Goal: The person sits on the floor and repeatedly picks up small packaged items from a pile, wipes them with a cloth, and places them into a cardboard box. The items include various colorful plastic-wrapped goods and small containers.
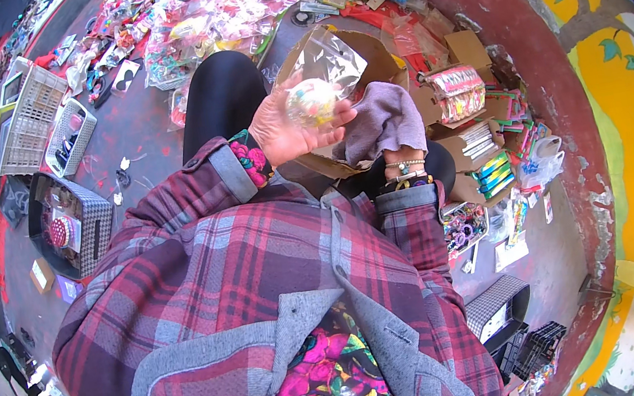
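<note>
Left hand (283,126) raised at chest height, fingers curled around a small clear round container (311,101) packed with pastel-coloured bits, tilted up toward the face, probably to check it. Right hand (388,127) almost wholly hidden under a mauve cloth (380,124) bunched over the palm (only the wrist with its beaded bracelets (404,169) showing), pressed close beside the container; closed on the cloth by the look of the bunching, fingers themselves out of sight. Behind both, an open cardboard box (373,48) with a crinkled clear plastic bag (325,55) standing in it, kept within easy reach on the lap. Around, on the grey floor (129,127): white plastic baskets (30,117) to the left, stacked small boxes of colourful goods (480,151) to the right, packets of hair accessories (210,10) spread ahead.
</note>
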The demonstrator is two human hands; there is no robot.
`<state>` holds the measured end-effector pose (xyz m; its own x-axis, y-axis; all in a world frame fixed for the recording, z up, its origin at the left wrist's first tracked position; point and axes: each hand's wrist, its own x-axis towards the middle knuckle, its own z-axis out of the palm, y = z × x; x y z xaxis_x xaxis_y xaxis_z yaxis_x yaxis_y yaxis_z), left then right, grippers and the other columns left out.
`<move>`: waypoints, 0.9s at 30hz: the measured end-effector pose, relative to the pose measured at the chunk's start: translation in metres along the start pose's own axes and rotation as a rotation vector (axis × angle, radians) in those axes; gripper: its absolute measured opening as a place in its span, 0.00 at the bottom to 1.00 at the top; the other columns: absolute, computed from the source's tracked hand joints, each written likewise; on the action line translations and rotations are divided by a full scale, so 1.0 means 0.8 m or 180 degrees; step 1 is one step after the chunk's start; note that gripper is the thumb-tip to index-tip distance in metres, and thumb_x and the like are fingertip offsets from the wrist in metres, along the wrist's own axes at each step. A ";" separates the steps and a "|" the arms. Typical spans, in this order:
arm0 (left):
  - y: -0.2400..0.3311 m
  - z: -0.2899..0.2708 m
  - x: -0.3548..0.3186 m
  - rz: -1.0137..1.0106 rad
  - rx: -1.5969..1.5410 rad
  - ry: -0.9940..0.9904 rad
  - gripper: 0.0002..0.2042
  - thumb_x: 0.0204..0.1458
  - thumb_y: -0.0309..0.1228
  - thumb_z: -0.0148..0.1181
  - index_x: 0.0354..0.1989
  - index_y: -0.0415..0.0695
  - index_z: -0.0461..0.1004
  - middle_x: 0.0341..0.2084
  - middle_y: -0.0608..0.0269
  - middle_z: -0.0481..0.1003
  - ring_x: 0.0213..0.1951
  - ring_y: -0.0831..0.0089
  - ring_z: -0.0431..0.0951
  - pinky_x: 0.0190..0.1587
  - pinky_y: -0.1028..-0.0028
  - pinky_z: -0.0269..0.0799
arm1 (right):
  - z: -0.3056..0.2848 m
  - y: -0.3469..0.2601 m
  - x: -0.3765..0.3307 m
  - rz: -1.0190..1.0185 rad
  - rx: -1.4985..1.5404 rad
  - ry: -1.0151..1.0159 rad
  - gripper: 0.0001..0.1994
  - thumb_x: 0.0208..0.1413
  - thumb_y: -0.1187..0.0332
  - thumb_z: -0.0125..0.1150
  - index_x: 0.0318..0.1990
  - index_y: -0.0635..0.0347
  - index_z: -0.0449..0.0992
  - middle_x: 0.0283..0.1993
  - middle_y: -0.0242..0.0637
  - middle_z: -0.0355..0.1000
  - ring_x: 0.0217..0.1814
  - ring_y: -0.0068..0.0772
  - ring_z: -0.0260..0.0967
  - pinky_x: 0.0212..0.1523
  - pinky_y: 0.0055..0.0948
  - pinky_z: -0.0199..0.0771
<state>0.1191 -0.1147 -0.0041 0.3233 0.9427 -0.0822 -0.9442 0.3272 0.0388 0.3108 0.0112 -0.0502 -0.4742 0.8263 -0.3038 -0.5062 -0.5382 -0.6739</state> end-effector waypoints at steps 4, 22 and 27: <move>0.004 -0.030 0.009 -0.0197 0.0028 -0.0160 0.26 0.52 0.41 0.53 0.53 0.34 0.59 0.38 0.52 0.72 0.41 0.62 0.73 0.42 0.68 0.70 | -0.008 -0.002 0.001 -0.0026 -0.0132 -0.0060 0.18 0.60 0.61 0.40 0.51 0.63 0.66 0.50 0.40 0.67 0.51 0.37 0.64 0.54 0.31 0.63; 0.010 -0.020 0.003 0.0640 0.1262 0.1117 0.13 0.51 0.30 0.55 0.44 0.40 0.68 0.36 0.58 0.74 0.39 0.69 0.75 0.45 0.67 0.72 | -0.011 -0.015 0.000 -0.0438 -0.0227 0.0149 0.19 0.59 0.55 0.43 0.49 0.59 0.67 0.46 0.38 0.67 0.47 0.38 0.64 0.51 0.35 0.65; 0.007 -0.014 0.010 0.0655 0.1392 0.1297 0.16 0.58 0.37 0.44 0.51 0.43 0.65 0.41 0.61 0.72 0.41 0.70 0.74 0.46 0.69 0.71 | 0.089 -0.044 -0.052 -0.1506 -0.1254 -0.0128 0.10 0.49 0.69 0.53 0.39 0.61 0.67 0.34 0.37 0.64 0.36 0.34 0.64 0.38 0.29 0.67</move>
<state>0.1155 -0.1058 -0.0155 0.0062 0.9169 -0.3990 -0.8433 0.2193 0.4907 0.2969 -0.0160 0.0341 -0.2939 0.9496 0.1093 -0.3678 -0.0069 -0.9299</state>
